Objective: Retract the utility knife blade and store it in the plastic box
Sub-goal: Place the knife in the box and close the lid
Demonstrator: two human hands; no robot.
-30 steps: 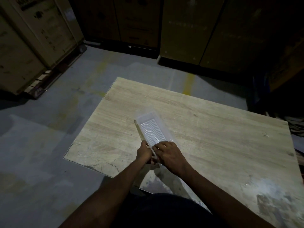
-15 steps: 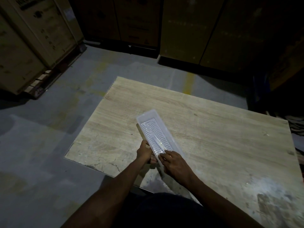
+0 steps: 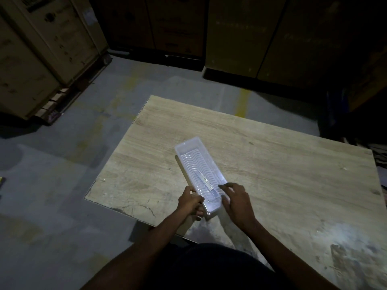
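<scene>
Moved: right hand (image 3: pixel 235 200), off the knife (image 3: pixel 206 182), now spread, empty, beside the box (image 3: pixel 188 143). Knife: lying inside box, near end. Left hand (image 3: pixel 191 203): clamped on box's near corner. Blade state: unreadable. Storing appears done.

A single head-worn wide-angle camera looks forward and steeply down from above the near edge of a wooden table (image 3: pixel 272 164), close enough that both forearms run up from the bottom edge to the middle of the view. The tabletop sits turned, with one corner pointing far left. The concrete floor (image 3: pixel 62 185) fills the left side, and wooden crates (image 3: pixel 41 59) and dark cabinets (image 3: pixel 240 38) close off the far edge. Straight lines bow near the borders.
</scene>
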